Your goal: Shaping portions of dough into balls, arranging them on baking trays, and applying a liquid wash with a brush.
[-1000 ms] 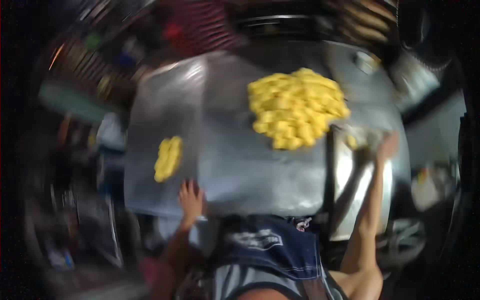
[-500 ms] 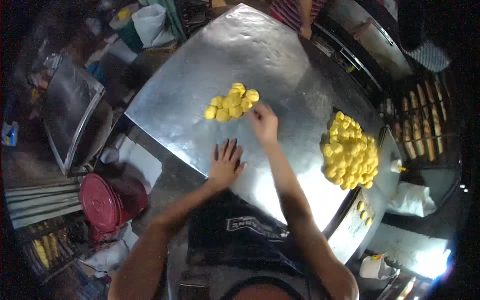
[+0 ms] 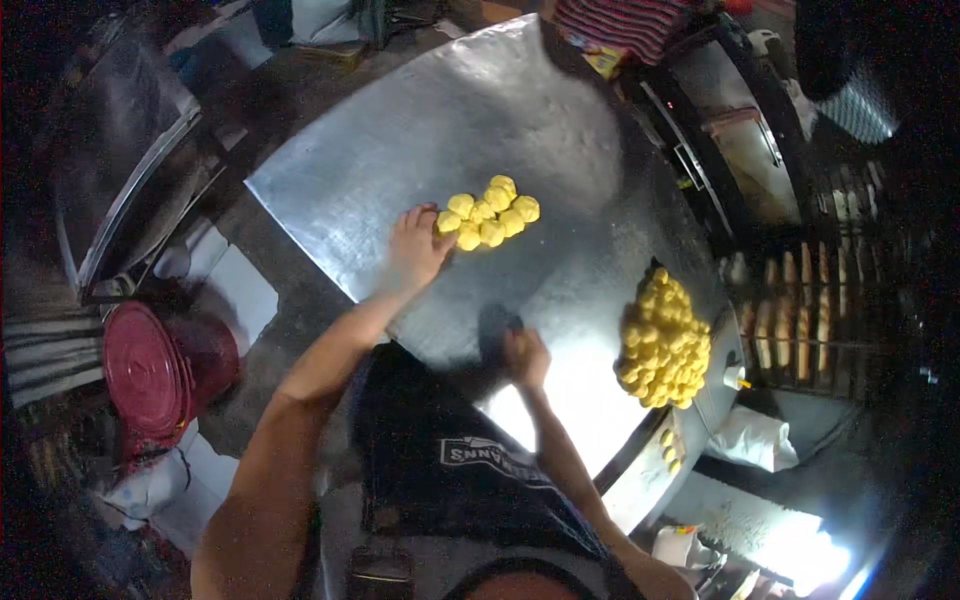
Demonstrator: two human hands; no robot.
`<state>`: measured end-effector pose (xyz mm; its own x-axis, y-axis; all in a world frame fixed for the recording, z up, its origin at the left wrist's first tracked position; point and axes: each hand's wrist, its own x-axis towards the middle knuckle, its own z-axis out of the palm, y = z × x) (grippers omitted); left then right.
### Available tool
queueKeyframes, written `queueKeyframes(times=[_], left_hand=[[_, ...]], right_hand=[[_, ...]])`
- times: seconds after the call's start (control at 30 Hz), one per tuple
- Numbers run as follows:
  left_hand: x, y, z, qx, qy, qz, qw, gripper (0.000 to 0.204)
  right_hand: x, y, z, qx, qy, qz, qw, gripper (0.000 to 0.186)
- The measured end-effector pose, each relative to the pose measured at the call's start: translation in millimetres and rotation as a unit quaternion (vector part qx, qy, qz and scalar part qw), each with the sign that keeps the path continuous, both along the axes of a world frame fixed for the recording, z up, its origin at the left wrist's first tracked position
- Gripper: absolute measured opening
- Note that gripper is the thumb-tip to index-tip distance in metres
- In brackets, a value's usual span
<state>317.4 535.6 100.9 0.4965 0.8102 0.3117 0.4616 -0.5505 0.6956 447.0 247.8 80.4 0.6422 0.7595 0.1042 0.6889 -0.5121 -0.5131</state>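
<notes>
A small cluster of yellow dough balls (image 3: pixel 491 233) sits mid-table on the metal worktop (image 3: pixel 400 130). My left hand (image 3: pixel 417 247) is at the cluster's left end, thumb and fingers closed around the outermost dough ball (image 3: pixel 448 221). Nearer my body, my right hand (image 3: pixel 527 356) is low over the worktop with its fingers curled in. What it holds, if anything, is hidden beneath it, and a dark shadow lies beside it. A much larger heap of yellow dough balls (image 3: pixel 665 345) is piled toward the table's right side.
A tray (image 3: pixel 640 490) with a few yellow pieces lies at the near right edge. Racks of long baked loaves (image 3: pixel 800 310) stand further right. A lidded red bucket (image 3: pixel 150 370) is on the left. Across the table is a person in a striped garment (image 3: pixel 630 25).
My left hand has gone from lying flat near the table edge up to the cluster. My right hand has drawn back from the cluster toward me and curled. The view has shifted slightly.
</notes>
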Motion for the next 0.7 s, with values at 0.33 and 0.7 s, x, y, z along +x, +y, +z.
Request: queueKeyframes(times=[0.33, 0.7], left_hand=[[-50, -109, 5, 0.007, 0.140, -0.245, 0.959, 0.052], [-7, -158, -5, 0.214, 0.064, -0.317, 0.922, 0.032]], right_hand=[[17, -209, -19, -0.107, -0.073, -0.130, 0.983, 0.038], [45, -208, -44, -0.006, -0.103, 0.092, 0.990, 0.035]])
